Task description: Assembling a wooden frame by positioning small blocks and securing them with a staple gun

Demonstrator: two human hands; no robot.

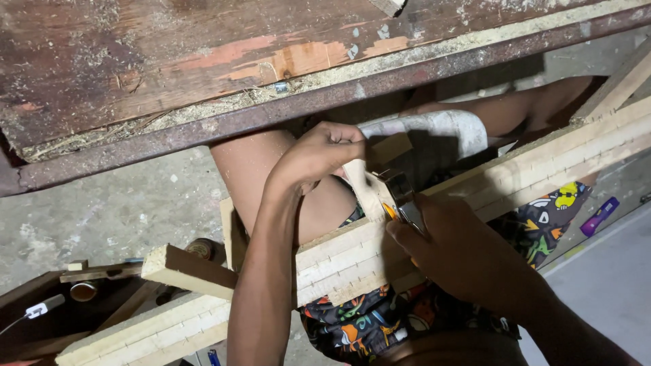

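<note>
1. We are gripping a tape measure (404,196) in our right hand (451,251), fingers curled shut around it.
2. Our left hand (313,157) is pinching its pale strip (363,186).
3. The wooden slats (542,169) under it are running lower-left to upper-right across our lap.

Black shorts (542,220) with bright cartoon print, pale wooden slats (339,261), rusty brown rail (271,115).

Two hands (319,152) (441,237), one tape measure (401,196), one bundle of wooden slats (529,169), one loose wood block (190,270).
</note>
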